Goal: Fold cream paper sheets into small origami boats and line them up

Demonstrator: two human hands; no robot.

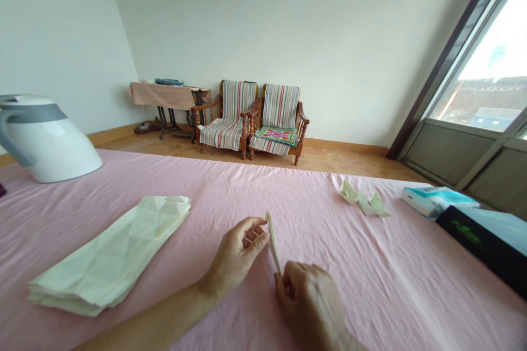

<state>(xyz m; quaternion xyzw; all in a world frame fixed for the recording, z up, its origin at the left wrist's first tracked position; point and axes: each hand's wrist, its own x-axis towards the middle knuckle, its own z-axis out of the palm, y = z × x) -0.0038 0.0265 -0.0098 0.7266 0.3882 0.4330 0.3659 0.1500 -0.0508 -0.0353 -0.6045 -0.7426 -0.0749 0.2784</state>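
A narrow piece of folded paper (273, 242), pale yellow-green and seen nearly edge-on, stands between my two hands above the pink cloth. My left hand (241, 247) pinches its upper end between thumb and fingers. At the lower end, my right hand (308, 296) grips it with curled fingers, the thumb along the near side. To the left lies a stack of creased paper sheets (115, 252) in the same pale colour. Two folded paper shapes (373, 204) with pointed corners sit toward the far right of the cloth.
A white and grey jug (61, 140) stands at the far left of the pink tablecloth (230, 186). At the right edge are a blue and white tissue pack (436, 199) and a black box (473, 236). Two wooden armchairs (302, 120) stand beyond the table.
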